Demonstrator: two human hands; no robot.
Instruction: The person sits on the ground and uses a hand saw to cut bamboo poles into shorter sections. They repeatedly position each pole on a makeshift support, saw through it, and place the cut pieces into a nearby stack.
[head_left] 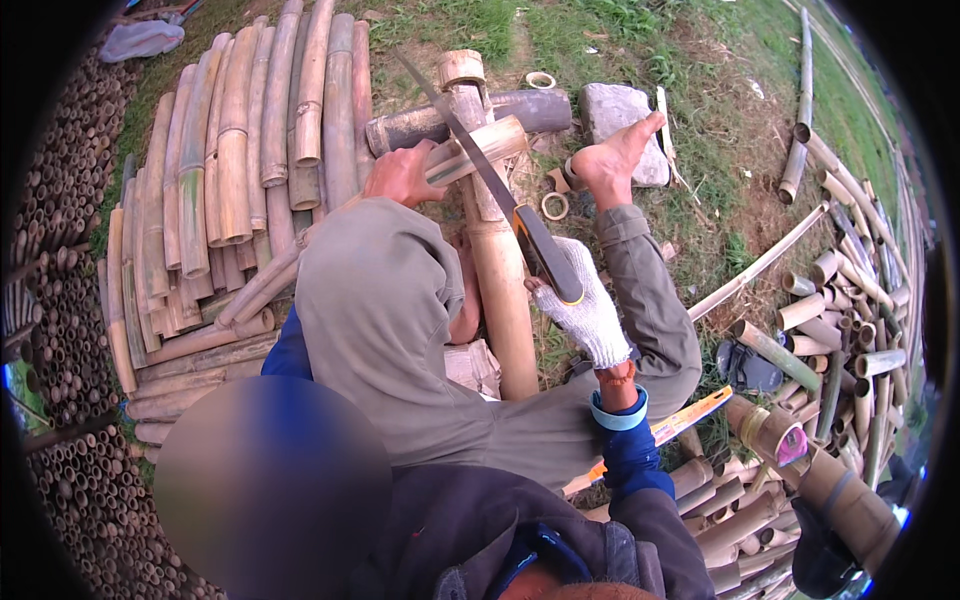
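My left hand [400,175], bare, grips a bamboo pole [502,137] near its far end; behind my left knee the pole seems to run back to the lower left. In my right hand [590,315], which wears a white knit glove, is the black and orange handle of a hand saw [545,258]. The long dark blade slants across the pole just right of my left hand. Whether its teeth have cut into the bamboo cannot be made out. Under the pole lies a thick bamboo stand [498,310] with a dark bamboo crosspiece [540,110].
Long bamboo poles [235,140] are stacked at the left. Many short cut pieces [800,310] lie heaped at the right. A grey stone block [628,115] touches my bare right foot, with bamboo rings [554,206] nearby. An orange-yellow strip [692,415] lies beside my right forearm.
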